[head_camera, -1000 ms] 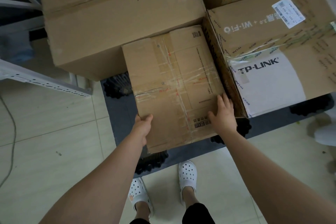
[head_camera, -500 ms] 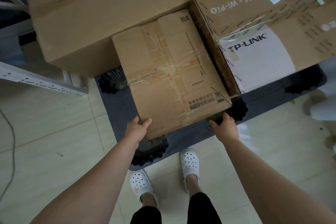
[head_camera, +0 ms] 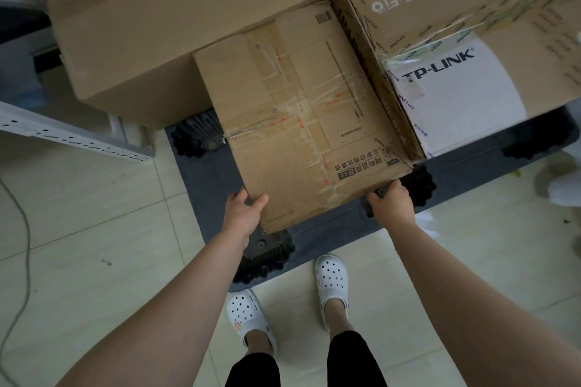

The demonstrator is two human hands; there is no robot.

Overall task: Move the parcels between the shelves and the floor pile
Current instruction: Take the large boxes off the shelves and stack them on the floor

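Here, nearest me, my left hand (head_camera: 245,214) pinches the near left corner of the parcel (head_camera: 301,116), thumb on top and fingers wrapped under the edge. My right hand (head_camera: 391,203) sits a little farther out at the near right corner. Its fingers curl beneath the cardboard, out of sight, so I judge it is holding rather than see it. Both hands are therefore on the parcel's short near side, which hangs close to the front edge of the pallet (head_camera: 333,229). From my grip the taped parcel stretches straight away from me, its long axis running toward the pallet's back and leaning slightly left. Its far end is slotted between the big plain box (head_camera: 176,25) on the back left and the TP-LINK box (head_camera: 456,56) along its right flank, seemingly touching both. I reckon any move must run along that axis, drawn squarely toward my feet, or the corners will catch the neighbours.
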